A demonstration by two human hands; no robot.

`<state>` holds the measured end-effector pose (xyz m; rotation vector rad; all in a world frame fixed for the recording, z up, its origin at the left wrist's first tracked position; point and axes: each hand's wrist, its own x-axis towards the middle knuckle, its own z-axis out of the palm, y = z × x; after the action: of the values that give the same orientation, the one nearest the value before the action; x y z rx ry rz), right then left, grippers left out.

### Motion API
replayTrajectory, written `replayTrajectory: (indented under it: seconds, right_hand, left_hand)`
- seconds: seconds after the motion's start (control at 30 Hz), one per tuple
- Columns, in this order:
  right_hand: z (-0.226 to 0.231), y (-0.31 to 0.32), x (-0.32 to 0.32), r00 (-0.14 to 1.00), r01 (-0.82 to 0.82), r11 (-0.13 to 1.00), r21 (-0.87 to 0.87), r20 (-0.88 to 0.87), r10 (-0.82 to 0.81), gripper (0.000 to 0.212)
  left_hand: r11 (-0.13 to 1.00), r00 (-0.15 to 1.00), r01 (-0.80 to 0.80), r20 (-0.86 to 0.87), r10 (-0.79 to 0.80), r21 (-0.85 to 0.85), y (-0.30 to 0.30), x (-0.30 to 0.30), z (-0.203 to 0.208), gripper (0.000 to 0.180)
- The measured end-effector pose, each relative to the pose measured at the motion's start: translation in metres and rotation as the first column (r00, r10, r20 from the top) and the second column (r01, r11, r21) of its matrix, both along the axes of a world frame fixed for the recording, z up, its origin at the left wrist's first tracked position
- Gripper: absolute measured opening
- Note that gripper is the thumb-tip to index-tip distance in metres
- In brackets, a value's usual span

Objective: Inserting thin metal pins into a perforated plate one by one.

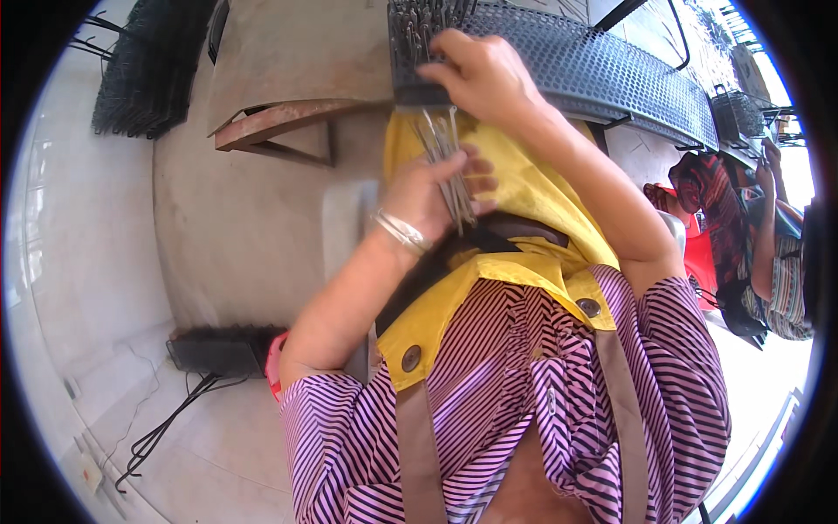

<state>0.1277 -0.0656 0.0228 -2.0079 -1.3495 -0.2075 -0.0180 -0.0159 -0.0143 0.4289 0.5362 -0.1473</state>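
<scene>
My left hand (428,194) is closed round a bundle of thin metal rods (450,179), held tilted over my yellow apron (532,183), its fingers blurred. Just beyond it, my right hand (484,74) bends its fingers and thumb together at the near end of a black perforated metal rack (541,52). Whatever is between those fingertips is too small to make out. Touching or very near them is a heap of loose thin metal pieces (423,26) at the rack's left end.
A worn table with a rusty frame (279,122) stands left of the rack. Black wire racks (153,65) are stacked far left, and a black box-like object (227,351) sits on the floor lower left. Another person (768,236) is at the right beside more metal racks.
</scene>
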Motion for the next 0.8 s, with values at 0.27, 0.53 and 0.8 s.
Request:
replayTrajectory:
  seconds: [0.27, 0.53, 0.8]
  right_hand:
    - [0.013, -0.033, -0.006, 0.631, -0.073, 0.988, -0.14, -0.773, -0.063, 0.008]
    - [0.024, -0.019, 0.022, 0.797, 0.292, 0.896, 0.334, -0.603, -0.035, 0.009]
    - [0.021, 0.003, 0.011, 0.997, -0.006, 0.832, 0.555, 0.069, -0.039, 0.008]
  left_hand:
    - [0.999, 0.986, 0.036, 0.16, -0.038, 0.013, 0.0, 0.002, 0.001, 0.024]
    - [0.997, 0.996, -0.07, 0.052, 0.068, 0.024, 0.006, 0.001, -0.005, 0.022]
    - [0.996, 0.995, -0.086, 0.056, 0.086, -0.009, 0.004, 0.001, -0.006, 0.021]
